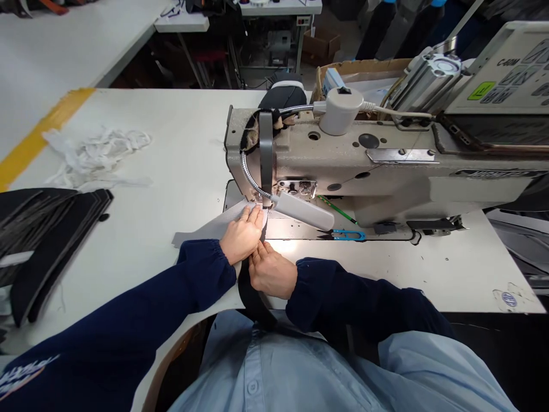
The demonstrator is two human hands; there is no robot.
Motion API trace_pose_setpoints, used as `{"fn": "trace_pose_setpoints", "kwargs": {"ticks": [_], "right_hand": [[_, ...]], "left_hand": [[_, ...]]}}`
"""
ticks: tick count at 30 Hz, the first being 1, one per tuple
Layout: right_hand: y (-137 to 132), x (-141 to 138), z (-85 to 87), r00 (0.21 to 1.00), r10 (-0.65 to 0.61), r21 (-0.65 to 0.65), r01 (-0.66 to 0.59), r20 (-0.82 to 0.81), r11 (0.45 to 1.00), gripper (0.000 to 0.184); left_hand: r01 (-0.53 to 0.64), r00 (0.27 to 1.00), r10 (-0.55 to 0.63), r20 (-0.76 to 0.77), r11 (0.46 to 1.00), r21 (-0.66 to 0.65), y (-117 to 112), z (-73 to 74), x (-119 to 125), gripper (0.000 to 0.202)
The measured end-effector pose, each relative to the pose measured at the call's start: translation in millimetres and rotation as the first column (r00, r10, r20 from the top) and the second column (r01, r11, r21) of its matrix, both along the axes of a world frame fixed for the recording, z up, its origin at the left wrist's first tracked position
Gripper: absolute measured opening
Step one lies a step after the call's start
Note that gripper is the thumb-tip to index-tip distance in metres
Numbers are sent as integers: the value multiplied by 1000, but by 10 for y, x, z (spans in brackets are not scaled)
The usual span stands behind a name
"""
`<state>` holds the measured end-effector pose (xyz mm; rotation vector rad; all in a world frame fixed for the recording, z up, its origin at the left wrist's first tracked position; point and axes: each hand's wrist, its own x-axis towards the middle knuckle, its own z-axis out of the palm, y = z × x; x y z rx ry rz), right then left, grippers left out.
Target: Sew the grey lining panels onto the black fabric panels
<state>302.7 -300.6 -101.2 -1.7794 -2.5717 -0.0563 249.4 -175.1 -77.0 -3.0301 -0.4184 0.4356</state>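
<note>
My left hand [243,233] lies on a light grey fabric piece [203,228], its fingers stretched out flat close to the needle area of the sewing machine [295,151]. Just below and to the right, my right hand [273,271] is closed at the edge of a black fabric strip [253,292]. That strip runs from under the machine head, between my hands, and over the table's front edge to my lap. My right fingertips are partly hidden by the left hand.
A lamp [305,212] hangs over the machine bed, near blue thread snips [348,235] and a green pencil [337,209]. White scraps [96,151] and stacked dark fabric pieces [55,246] lie on the left. Behind the machine is a cardboard box [364,67].
</note>
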Motion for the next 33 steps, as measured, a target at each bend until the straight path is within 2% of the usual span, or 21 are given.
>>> {"fn": "trace_pose_setpoints", "kwargs": {"ticks": [6,10,12,16,21,25,28,30,33], "right_hand": [[1,39,12,1000,-22,-77,24,18,997,42],[24,57,60,1000,-19,-111,20,6,994,43],[33,72,102,1000,-14,-133,16,19,991,44],[48,102,184,999,-3,-188,12,50,982,49],[64,116,233,999,-16,-250,26,43,968,55],[61,122,260,999,-41,-287,36,-9,957,64],[52,126,280,998,-53,-312,43,-25,949,71],[47,124,276,999,-49,-310,42,-13,950,71],[39,115,233,999,-28,-259,33,23,965,58]], "left_hand": [[81,997,-81,-2,996,31,119,-56,-224,63],[23,998,-27,57,997,77,91,-142,-208,55],[-5,996,-4,87,995,105,79,-137,-144,50],[26,998,-34,46,988,151,118,-10,-95,47],[75,997,-75,-8,979,191,169,129,-211,41],[91,996,-93,-4,973,212,138,202,-267,33],[90,995,-80,-59,976,196,89,289,-252,30],[89,992,-71,-109,980,176,57,350,-231,28],[115,979,-92,-182,986,118,17,412,-206,28]]}}
